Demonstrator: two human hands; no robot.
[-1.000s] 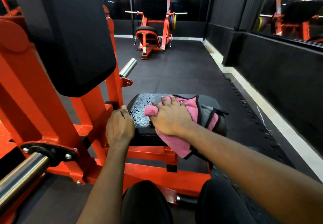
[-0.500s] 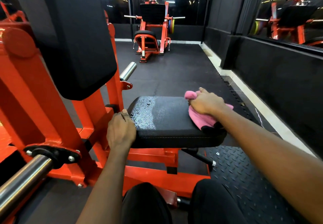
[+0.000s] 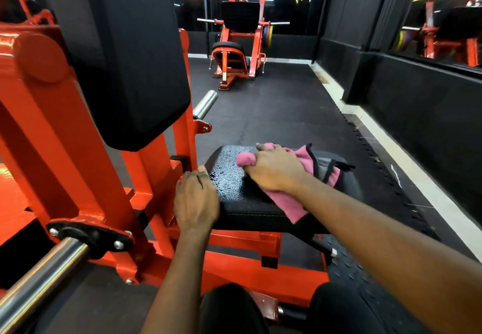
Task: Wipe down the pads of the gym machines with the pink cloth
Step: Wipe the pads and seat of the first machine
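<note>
A black seat pad (image 3: 250, 208) on the orange machine lies low in the middle of the view, its left part beaded with wet drops. My right hand (image 3: 273, 169) grips the pink cloth (image 3: 292, 203) and presses it onto the pad's middle; the cloth trails off to the right and over the front edge. My left hand (image 3: 195, 200) grips the pad's left edge, thumb pointing up. A tall black back pad (image 3: 135, 54) rises at the upper left.
The orange frame (image 3: 65, 151) and a steel bar (image 3: 39, 279) fill the left side. A short chrome peg (image 3: 206, 104) sticks out behind the seat. Another orange machine (image 3: 237, 44) stands far back on the black rubber floor. A dark wall with mirrors runs along the right.
My right hand has swept the pink cloth back from the pad's right end toward its middle. My left hand has stayed on the pad's left edge.
</note>
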